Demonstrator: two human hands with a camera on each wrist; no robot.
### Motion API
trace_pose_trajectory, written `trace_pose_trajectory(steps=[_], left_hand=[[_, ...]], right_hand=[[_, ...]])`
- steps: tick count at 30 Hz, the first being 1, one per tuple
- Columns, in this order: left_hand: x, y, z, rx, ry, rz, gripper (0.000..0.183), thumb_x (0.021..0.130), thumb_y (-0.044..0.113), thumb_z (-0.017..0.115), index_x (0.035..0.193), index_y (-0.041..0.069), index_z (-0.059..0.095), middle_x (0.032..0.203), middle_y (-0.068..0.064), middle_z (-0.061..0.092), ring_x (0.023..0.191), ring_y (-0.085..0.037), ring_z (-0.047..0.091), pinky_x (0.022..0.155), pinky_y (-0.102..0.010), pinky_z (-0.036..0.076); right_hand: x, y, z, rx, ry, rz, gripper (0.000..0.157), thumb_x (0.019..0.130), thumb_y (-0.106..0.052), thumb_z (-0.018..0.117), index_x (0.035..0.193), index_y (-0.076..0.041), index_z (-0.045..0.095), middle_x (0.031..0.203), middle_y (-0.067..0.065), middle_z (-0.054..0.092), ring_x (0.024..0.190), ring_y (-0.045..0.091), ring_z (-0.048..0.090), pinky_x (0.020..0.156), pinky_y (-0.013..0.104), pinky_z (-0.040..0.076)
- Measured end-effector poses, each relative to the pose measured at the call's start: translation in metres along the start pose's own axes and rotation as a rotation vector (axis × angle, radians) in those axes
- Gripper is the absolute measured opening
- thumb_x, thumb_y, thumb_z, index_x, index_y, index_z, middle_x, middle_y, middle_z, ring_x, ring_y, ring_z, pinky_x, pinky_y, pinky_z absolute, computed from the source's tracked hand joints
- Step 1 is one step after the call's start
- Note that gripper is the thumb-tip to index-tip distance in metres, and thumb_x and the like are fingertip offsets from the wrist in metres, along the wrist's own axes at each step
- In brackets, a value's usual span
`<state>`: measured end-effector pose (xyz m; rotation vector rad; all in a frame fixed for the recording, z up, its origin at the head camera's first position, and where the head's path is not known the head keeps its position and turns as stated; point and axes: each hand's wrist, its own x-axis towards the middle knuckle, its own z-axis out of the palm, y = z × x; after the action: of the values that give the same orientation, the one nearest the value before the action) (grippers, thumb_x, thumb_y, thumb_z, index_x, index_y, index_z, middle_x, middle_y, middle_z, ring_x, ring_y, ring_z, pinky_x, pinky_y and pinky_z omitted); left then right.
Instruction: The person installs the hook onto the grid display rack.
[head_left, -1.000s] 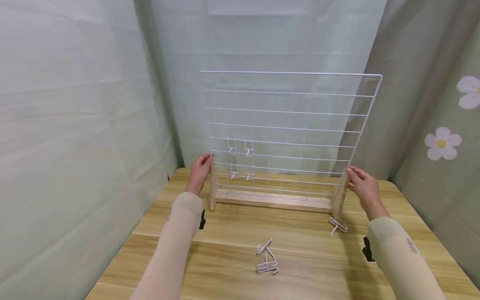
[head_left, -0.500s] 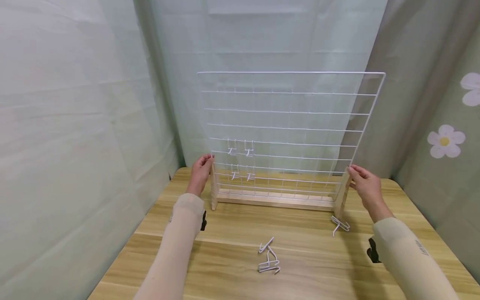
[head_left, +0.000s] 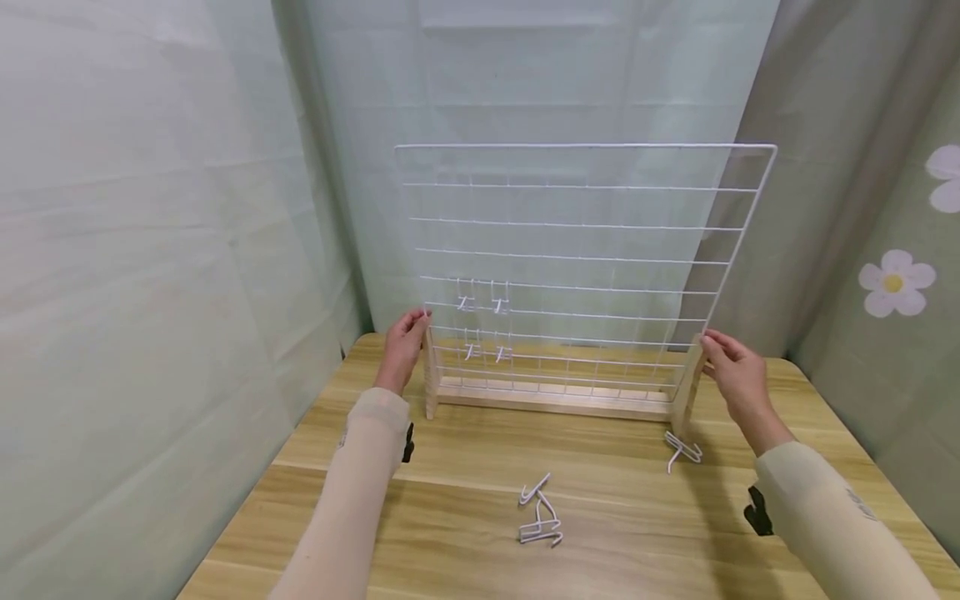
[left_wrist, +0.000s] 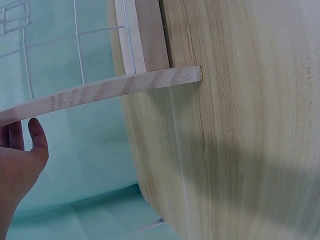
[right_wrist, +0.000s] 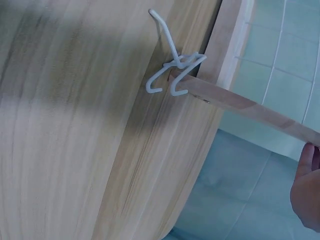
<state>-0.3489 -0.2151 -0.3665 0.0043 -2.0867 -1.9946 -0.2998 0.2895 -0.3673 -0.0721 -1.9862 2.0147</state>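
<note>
A white wire grid rack (head_left: 585, 146) stands upright on a wooden base (head_left: 555, 398) with a wooden side post at each end. My left hand (head_left: 402, 346) pinches the top of the left post, where it meets the grid's edge. In the left wrist view, thumb and fingers are at the outer face of that post (left_wrist: 100, 90). On the other side, my right hand (head_left: 737, 375) grips the top of the right post (right_wrist: 260, 112). Several white wire hooks, one of them an upper hook (head_left: 499, 305), hang in two rows on the grid's lower left.
Loose white wire hooks (head_left: 540, 529) lie in a cluster on the wooden table (head_left: 450, 500) in front of the rack. Another loose hook (right_wrist: 177, 62) lies against the foot of the right post. Pale green curtains (head_left: 180, 250) surround the table.
The rack's top edge has tilted slightly, its right corner shifting a little right and its bars now more level. Both hands keep their hold on the posts.
</note>
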Motion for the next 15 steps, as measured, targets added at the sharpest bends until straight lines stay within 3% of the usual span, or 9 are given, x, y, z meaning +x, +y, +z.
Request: trace_pose_trajectory(steps=[5,9,15], left_hand=[[-0.002,0.006,0.0,-0.002,0.014,-0.013,0.037,0.106,0.024,0.049,0.134,-0.001,0.052,0.13,-0.015,0.052,0.118,-0.027,0.048,0.104,-0.043,0.04],[-0.002,0.006,0.0,0.01,0.014,-0.023,0.036,0.106,0.023,0.049,0.133,0.0,0.053,0.13,-0.014,0.053,0.117,-0.027,0.048,0.104,-0.043,0.041],[0.001,0.001,-0.001,0.016,0.018,-0.012,0.036,0.106,0.023,0.048,0.132,-0.001,0.052,0.131,-0.015,0.053,0.116,-0.025,0.049,0.103,-0.043,0.042]], right_hand=[[-0.005,-0.002,0.001,0.01,0.072,-0.023,0.037,0.095,-0.024,0.068,0.124,-0.002,0.065,0.091,-0.016,0.067,0.085,-0.001,0.063,0.071,0.014,0.052],[-0.014,-0.006,0.006,-0.071,0.165,-0.023,0.03,0.094,-0.028,0.07,0.116,-0.008,0.069,0.092,-0.014,0.066,0.084,0.003,0.063,0.071,0.011,0.051],[-0.028,-0.002,0.019,-0.18,0.315,-0.123,0.028,0.091,-0.028,0.073,0.108,-0.005,0.073,0.082,-0.019,0.065,0.077,0.0,0.059,0.066,0.008,0.046]])
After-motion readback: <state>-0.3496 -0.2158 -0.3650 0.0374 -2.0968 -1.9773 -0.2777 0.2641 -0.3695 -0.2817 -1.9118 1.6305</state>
